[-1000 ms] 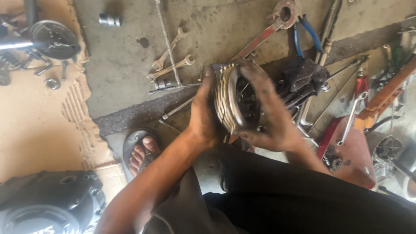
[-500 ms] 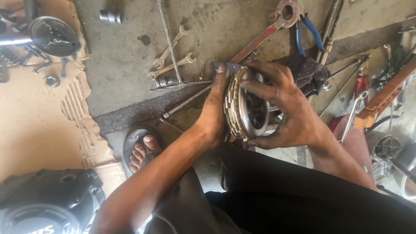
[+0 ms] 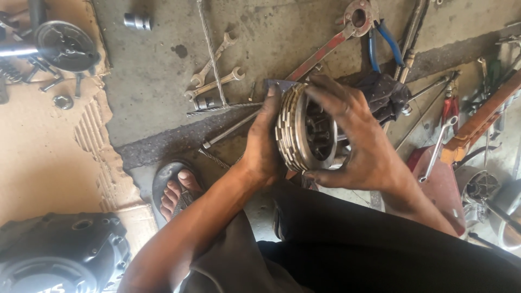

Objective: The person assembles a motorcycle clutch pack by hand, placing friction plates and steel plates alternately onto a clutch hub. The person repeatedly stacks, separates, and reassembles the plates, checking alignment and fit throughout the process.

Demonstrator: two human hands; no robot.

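A dark engine cover [image 3: 59, 255] is lying at the lower left beside torn cardboard [image 3: 49, 146], and a sandalled foot [image 3: 176, 192] is resting on the concrete floor [image 3: 157, 70]. Open-ended spanners [image 3: 214, 68] are lying further up. The left hand [image 3: 263, 144] is pressing flat against the clutch pack [image 3: 304, 127], which is being held upright above the lap. The right hand [image 3: 361, 138] is clamping its fingers around the pack's outer rim. Blue-handled pliers [image 3: 382, 43] are lying beyond.
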